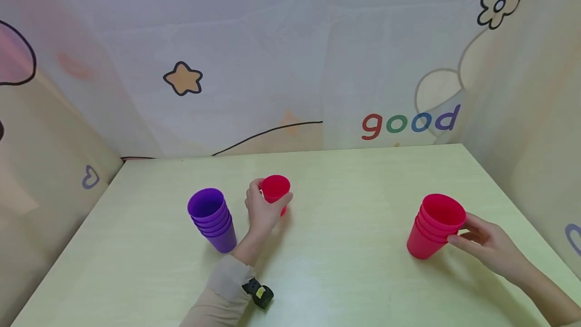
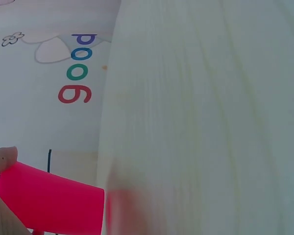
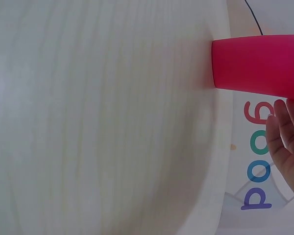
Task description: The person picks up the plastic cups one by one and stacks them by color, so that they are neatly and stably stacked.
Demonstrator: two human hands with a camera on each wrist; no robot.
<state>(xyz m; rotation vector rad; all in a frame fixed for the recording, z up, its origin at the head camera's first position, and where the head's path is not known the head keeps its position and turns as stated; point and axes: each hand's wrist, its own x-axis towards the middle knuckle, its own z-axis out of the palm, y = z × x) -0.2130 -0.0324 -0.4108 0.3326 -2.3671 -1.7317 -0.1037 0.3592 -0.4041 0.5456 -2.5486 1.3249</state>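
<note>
My left hand (image 1: pixel 265 211) grips a single red cup (image 1: pixel 275 186), fingers behind it and thumb along its near side. In the left wrist view the same cup (image 2: pixel 54 200) is upright, its base at or just over the table; which one I cannot tell. On the right stands a nested stack of red cups (image 1: pixel 426 238). My right hand (image 1: pixel 495 246) is at the stack's right side, thumb and fingertips close to or touching its upper part. The right wrist view shows loosely extended fingers (image 3: pixel 285 125) beside the red stack (image 3: pixel 259 66); the thumb is hidden there.
A nested stack of several purple cups (image 1: pixel 222 233) stands just left of my left forearm. The pale wooden table (image 1: pixel 336 266) meets a printed curtain (image 1: pixel 272 64) at its back edge, with more curtain at both sides.
</note>
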